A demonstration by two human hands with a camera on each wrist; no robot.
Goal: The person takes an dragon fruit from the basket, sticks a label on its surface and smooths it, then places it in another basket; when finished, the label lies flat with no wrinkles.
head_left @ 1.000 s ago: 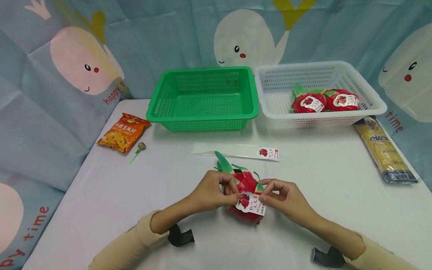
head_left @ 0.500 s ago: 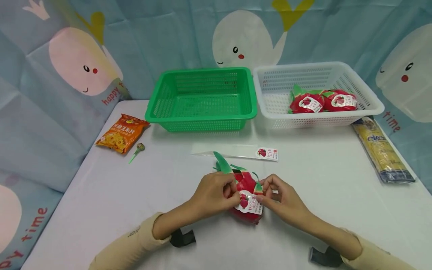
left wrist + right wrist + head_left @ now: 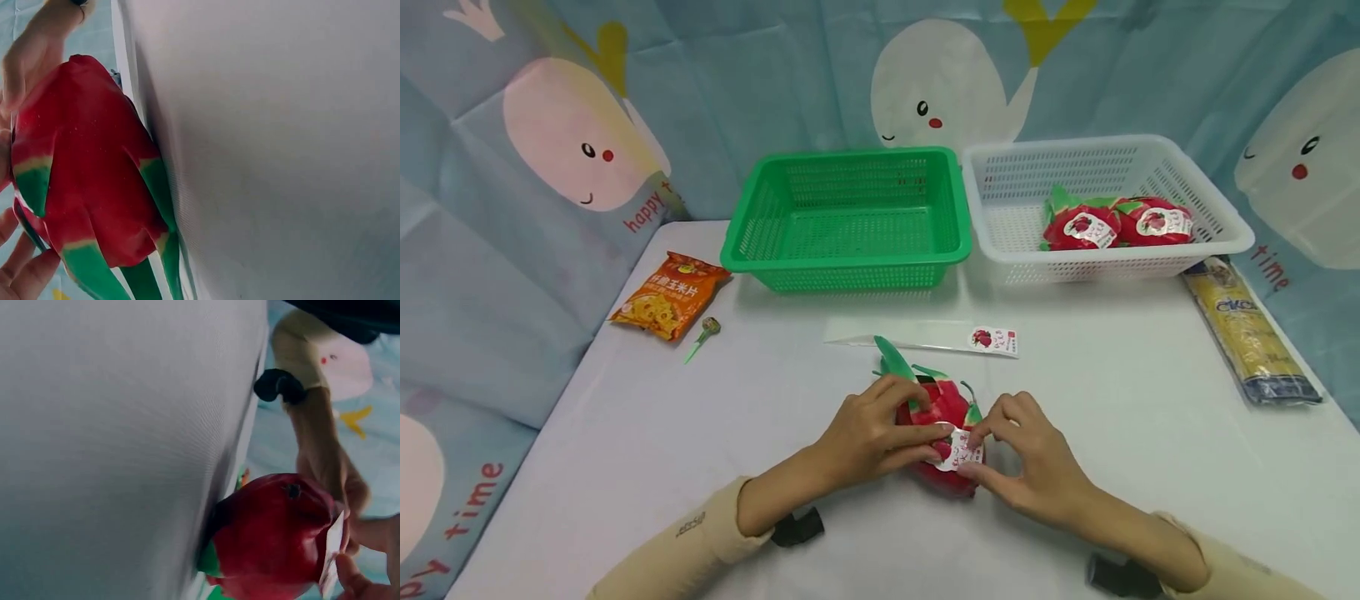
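Note:
A red dragon fruit (image 3: 950, 402) with green leaf tips lies on the table between the hands. It looks like a model. On its near side is a white label (image 3: 961, 446) printed with fruit and red characters. The left hand (image 3: 868, 429) presses extended fingers on the label's left part, while a bent finger rests higher on the fruit. The right hand (image 3: 1037, 458) touches the label's right part with thumb and index fingertips, held apart. In the right wrist view, the label's edge (image 3: 332, 553) stands slightly off the fruit. Fingers hide parts of the label.
Behind stand a green basket (image 3: 850, 265) and a white basket (image 3: 1120, 254) holding two labelled dragon fruits (image 3: 1082, 229). A clear strip with another label (image 3: 994, 340) lies before them. Left are an orange snack bag (image 3: 672, 296) and lollipop (image 3: 703, 336); right, a yellow packet (image 3: 1251, 333).
The left hand has changed from pinching the label's left edge to pressing extended fingers across it. The right thumb has shifted lower on the label. The fruit stays in place.

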